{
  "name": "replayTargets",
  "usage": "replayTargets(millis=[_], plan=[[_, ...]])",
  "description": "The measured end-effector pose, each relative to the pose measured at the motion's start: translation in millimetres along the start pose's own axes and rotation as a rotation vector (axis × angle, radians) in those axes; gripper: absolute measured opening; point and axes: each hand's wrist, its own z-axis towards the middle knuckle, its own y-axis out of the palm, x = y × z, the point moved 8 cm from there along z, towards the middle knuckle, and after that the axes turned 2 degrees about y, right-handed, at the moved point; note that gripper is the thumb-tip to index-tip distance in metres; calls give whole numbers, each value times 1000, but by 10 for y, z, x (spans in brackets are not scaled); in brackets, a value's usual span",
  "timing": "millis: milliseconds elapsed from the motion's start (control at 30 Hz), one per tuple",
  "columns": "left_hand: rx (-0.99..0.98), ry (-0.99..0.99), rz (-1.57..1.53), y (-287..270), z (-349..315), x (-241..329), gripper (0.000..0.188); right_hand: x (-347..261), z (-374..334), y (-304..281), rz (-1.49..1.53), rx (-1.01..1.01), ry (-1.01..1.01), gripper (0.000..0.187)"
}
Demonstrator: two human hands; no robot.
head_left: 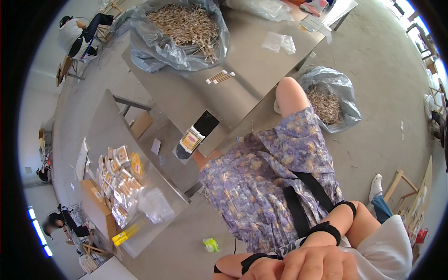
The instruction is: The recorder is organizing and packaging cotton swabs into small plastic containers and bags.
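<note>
My left hand [265, 269] and my right hand [319, 264] are close together at the lower edge, side by side or partly overlapping. Knuckles and upper fingers show, but the fingertips are cut off, so anything held is hidden. Black bands circle both forearms. Beyond my purple floral skirt [266, 168], a pack of cotton swabs [191, 139] with a yellow label rests on a dark pad at the metal table's corner. Several loose cotton swabs [220, 77] lie on the metal table [186, 88]. A large grey plastic bag [144, 53] there is heaped with cotton swabs.
Left, another table [161, 179] carries piled packs [122, 179], clear bags [156, 205], a cardboard box [99, 203] and a yellow object [122, 237]. A second bag of swabs [326, 105] stands on the floor at right. A green wrapper [211, 245] lies below. Other people sit further left.
</note>
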Motion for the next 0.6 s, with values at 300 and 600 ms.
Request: replayTargets(millis=[300, 600], plan=[[-8, -27, 5, -72, -3, -64, 13, 10, 43, 39, 87, -5, 47, 10], [2, -19, 22, -75, -11, -89, 13, 4, 25, 42, 49, 153, -42, 8]])
